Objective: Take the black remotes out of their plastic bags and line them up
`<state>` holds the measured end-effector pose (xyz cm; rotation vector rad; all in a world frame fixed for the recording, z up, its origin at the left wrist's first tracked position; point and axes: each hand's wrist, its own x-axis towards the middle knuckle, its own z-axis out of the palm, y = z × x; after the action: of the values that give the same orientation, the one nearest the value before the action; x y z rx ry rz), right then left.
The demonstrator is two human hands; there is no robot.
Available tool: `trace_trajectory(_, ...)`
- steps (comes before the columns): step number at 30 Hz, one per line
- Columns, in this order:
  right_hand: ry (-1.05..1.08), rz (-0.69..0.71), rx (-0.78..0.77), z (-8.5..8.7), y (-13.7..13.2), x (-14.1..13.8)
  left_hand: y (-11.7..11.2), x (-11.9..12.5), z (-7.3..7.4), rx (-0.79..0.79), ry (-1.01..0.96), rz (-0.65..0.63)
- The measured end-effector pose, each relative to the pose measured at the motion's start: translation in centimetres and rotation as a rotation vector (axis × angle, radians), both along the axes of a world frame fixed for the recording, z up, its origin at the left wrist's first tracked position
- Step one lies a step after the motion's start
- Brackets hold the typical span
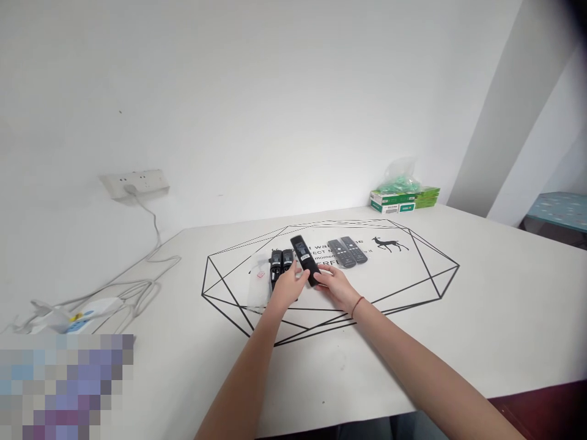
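A black remote control [300,247] is held tilted above the middle of the table, its labelled back towards me. My left hand [288,288] is closed at its lower left edge, the thumb against the remote. From the right, my right hand [338,286] grips the lower end between thumb and fingers. Just left of the held remote lie two more black remotes [276,261] side by side with labelled faces up, partly hidden by my left hand. On the right, two dark grey remotes [352,250] rest with their buttons up, seemingly in clear sleeves.
A clear plastic bag [259,287] lies by the left remotes. Green and white boxes [392,201] with a plastic bag on top stand at the back right. Cables [142,290] and a power strip [98,311] occupy the left side, below a wall socket [137,181].
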<state>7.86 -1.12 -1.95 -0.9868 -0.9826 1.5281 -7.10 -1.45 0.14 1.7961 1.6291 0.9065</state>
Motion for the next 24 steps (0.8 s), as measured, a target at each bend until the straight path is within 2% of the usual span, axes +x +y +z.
trace_trajectory(4,0.031,0.138,0.128,0.7,-0.3,0.4,0.3,0.6,0.3,0.036,-0.505,-0.138)
trace_trajectory(7,0.006,0.121,0.203,1.1,-0.5,0.4,0.0,1.0,0.7,0.088,-0.611,-0.137)
trace_trajectory(12,-0.066,0.092,0.252,1.7,-0.7,0.5,0.1,1.0,0.8,0.112,-0.577,-0.12)
trace_trajectory(16,-0.203,0.084,0.286,1.7,-0.7,0.5,0.3,0.8,0.5,0.118,-0.506,-0.095)
trace_trajectory(21,-0.484,0.033,0.487,1.1,-1.1,0.0,-0.7,1.5,0.6,0.2,-0.257,0.038)
trace_trajectory(23,-0.514,0.01,0.501,1.0,-1.2,-0.2,-1.2,1.7,1.1,0.235,-0.142,-0.009)
trace_trajectory(24,-0.493,0.014,0.459,1.0,-1.2,-0.3,-1.3,1.6,1.5,0.25,-0.078,-0.048)
